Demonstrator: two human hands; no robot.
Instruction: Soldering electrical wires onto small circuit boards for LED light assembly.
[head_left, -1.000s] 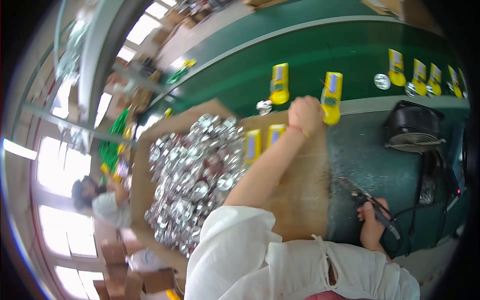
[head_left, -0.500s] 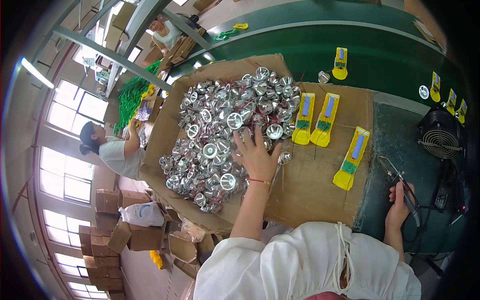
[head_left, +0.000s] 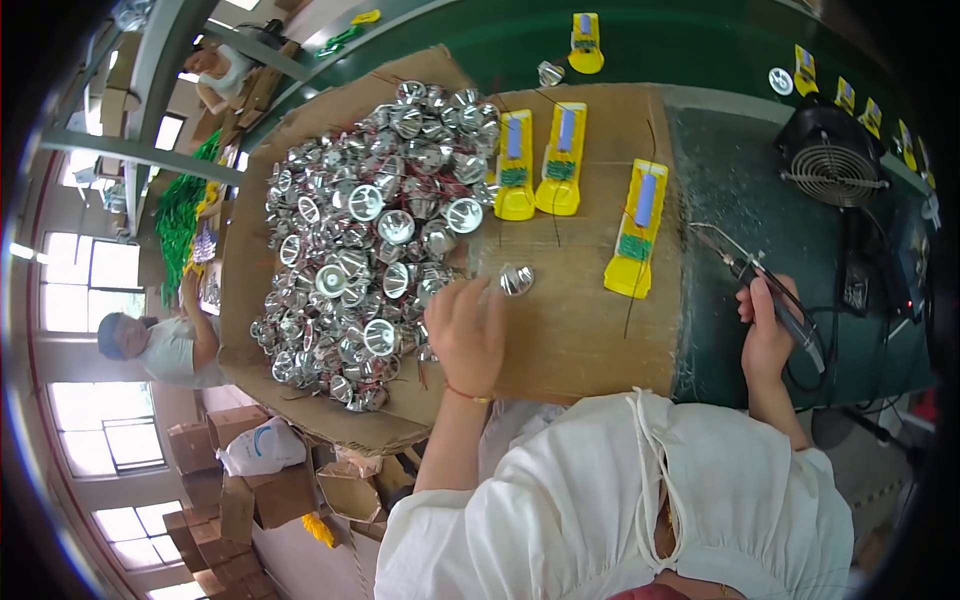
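My left hand (head_left: 465, 338) is slightly blurred beside the near right edge of a heap of silver reflector cups (head_left: 365, 203) with red wires. Its fingers are loosely bent, the thumb stands apart, and nothing shows in its grasp. Just right of the fingertips, one loose reflector cup (head_left: 516, 280) lies on the cardboard (head_left: 560, 340). My right hand (head_left: 768, 325) is closed around the handle of a soldering iron (head_left: 745, 270), whose tip points to the far left. Between the hands and beyond lie yellow housings (head_left: 634, 235), (head_left: 562, 160), (head_left: 514, 165), each with a blue-violet battery and a green circuit board.
The heap sits in an opened cardboard box (head_left: 345, 425). On the green conveyor belt (head_left: 680, 45) stand another yellow housing (head_left: 586, 45) and a loose cup (head_left: 550, 73). A black fan (head_left: 832, 165) with a round grille stands at the right. Two people sit at the far left.
My left hand has drawn back from the heap toward me, and the loose cup has shifted nearer. My right hand still holds the soldering iron. The whole view has shifted.
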